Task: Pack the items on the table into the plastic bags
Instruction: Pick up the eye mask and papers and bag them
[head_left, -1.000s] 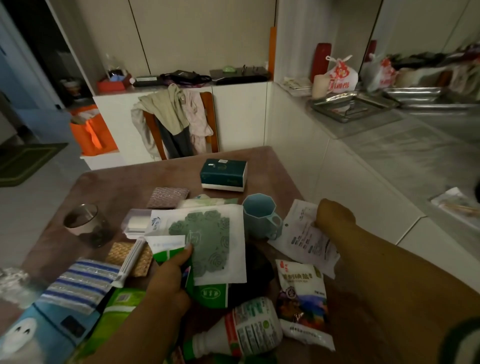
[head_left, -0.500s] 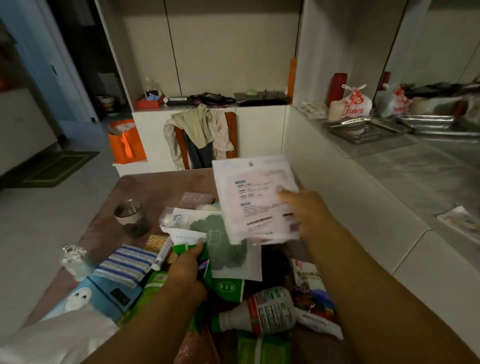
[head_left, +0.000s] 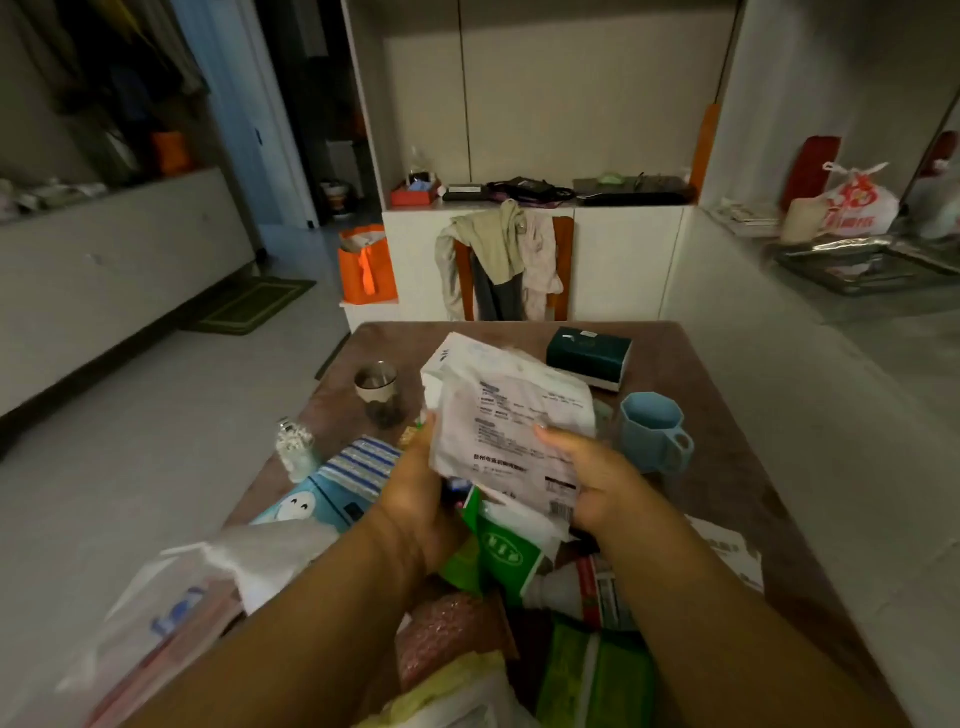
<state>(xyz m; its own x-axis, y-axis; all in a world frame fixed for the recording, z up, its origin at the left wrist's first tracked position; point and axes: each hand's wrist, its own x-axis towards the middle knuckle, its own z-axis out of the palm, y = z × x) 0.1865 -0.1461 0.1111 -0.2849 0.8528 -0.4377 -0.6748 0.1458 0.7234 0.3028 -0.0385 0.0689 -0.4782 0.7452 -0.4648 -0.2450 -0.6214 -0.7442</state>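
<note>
head view: one cam only
left hand (head_left: 415, 499): had come up, gripped white packet (head_left: 506, 415) left edge
right hand (head_left: 592, 478): still pinched packet, thumb on front
packet: held above table (head_left: 727, 467), lower than 0.5 s ago
green pouch (head_left: 501, 551): under hands, released

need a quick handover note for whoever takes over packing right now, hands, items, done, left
Left hand: grips the left edge of a stack of flat white packets, raised above the table.
Right hand: pinches the stack's right side, thumb on top.
On the table: blue mug, dark green tissue box, glass jar, striped cloth, white bottle lying down, green packages.
Plastic bags lie at the near left edge.
Done: packets gathered in hand; nothing visibly bagged.
Left: bag the stack, then everything else.
</note>
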